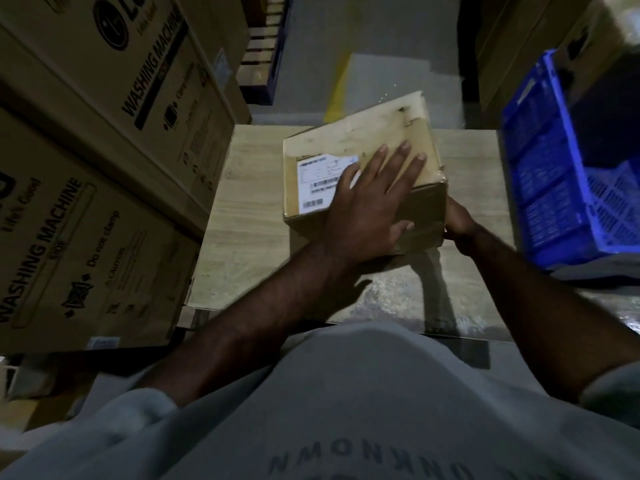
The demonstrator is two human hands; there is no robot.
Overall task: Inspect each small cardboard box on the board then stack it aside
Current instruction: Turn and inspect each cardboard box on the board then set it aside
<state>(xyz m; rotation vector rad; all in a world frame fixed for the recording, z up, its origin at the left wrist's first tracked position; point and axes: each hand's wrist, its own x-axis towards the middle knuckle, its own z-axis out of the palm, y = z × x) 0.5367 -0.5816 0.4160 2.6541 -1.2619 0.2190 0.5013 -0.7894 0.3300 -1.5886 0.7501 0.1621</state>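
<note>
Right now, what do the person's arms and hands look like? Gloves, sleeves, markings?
Left hand and right hand are bare: no gloves, rings or watch visible. Forearms bare too. Light grey sleeves end near the elbows: left sleeve, right sleeve. Dim light; finer marks cannot be told.

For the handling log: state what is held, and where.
Right hand grips the cardboard box at its near right corner; left hand lies flat on top.

Likely a dim warehouse: stacked washing-machine cartons [104,133], blue plastic crate [550,174].

pale wooden board [242,209], small cardboard box [349,140] at its middle — label [313,183] up
</note>
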